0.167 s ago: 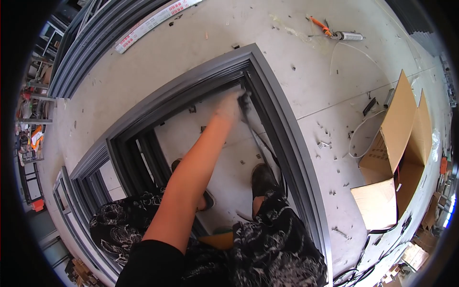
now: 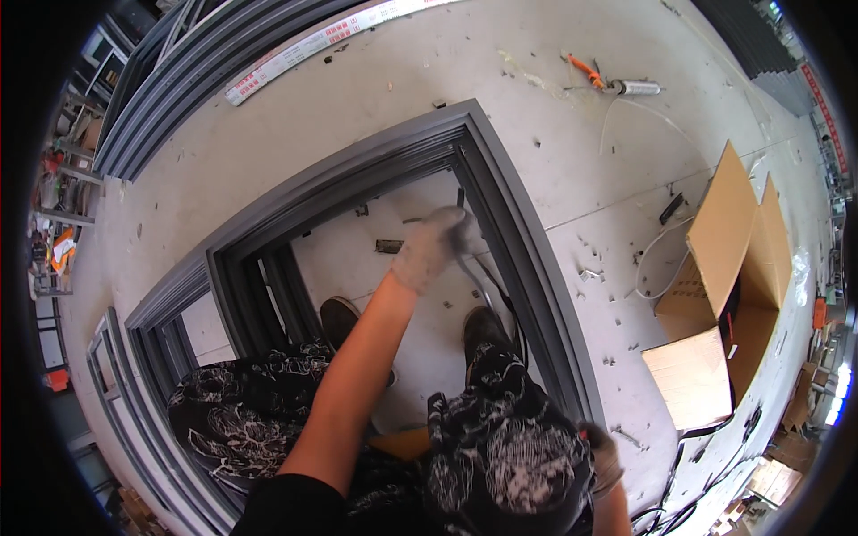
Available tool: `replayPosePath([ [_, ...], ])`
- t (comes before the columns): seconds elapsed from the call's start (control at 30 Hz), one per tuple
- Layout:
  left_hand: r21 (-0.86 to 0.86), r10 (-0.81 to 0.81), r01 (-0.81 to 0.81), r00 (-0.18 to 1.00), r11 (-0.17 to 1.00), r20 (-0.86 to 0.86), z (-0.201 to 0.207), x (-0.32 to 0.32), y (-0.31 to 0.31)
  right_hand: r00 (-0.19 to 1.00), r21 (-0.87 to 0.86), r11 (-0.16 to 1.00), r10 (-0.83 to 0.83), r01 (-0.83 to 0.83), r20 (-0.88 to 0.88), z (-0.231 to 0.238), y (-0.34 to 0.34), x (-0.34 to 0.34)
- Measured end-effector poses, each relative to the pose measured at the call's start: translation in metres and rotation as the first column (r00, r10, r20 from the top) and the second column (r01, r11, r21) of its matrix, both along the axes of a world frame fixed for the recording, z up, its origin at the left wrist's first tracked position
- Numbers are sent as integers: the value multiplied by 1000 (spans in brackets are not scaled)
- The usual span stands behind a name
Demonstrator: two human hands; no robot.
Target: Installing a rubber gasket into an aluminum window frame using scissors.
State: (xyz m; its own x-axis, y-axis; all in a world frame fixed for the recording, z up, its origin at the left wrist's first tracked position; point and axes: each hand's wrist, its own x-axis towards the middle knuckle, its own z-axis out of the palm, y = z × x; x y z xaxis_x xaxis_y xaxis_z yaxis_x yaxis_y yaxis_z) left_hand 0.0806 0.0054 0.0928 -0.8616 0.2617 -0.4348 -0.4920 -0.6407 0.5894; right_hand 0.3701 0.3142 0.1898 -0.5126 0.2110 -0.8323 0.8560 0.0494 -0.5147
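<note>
Pale concrete floor [image 2: 554, 179], scattered with small dark offcuts, formed the work area; loaded shelving [image 2: 67, 216] stood at the far left. Dark grey metal frame [image 2: 541, 295] lay around your feet, with your dark shoes [image 2: 485, 332] visible within its opening.

Left hand [image 2: 438, 239], gloved: you had it inside the opening, near the upper right corner, apart from the frame's inner edge. Its fingers were curled closed, apparently around a dark flexible strip [image 2: 483, 287]; motion blur hid the exact grip. Strip emerged below that hand and curved down along the inside of the frame's right side, toward your shoe.

Right hand [image 2: 605, 460], also gloved: you had it low, beside your patterned trouser leg [image 2: 527, 464] and next to the frame's lower right part. Fingers bent; a small red patch showed by them. Could not tell how far they were open or what they held.

Surroundings: open cardboard box [image 2: 693, 380] to the right; orange-handled caulking gun [image 2: 636, 87] beyond the frame; stacked dark profiles [image 2: 223, 62] at upper left.
</note>
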Motion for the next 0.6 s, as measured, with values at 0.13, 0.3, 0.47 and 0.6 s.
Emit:
replayPosePath([
  [0.13,-314,-123,8,930,949,-347,37,42,5,902,149,972,224,-180,-370,31,-12,-89],
  [0.3,-244,-74,18,972,970,-224,104,80,1,534,422,646,764,-637,-363,77,-74,-182],
  [0.47,-318,-39,-52,961,947,-273,121,93,-11,322,491,474,874,-731,-364,85,-94,-211],
  [0.6,-415,-76,-51,957,908,-282,128,101,-17,313,503,440,894,-744,-320,100,-108,-211],
])
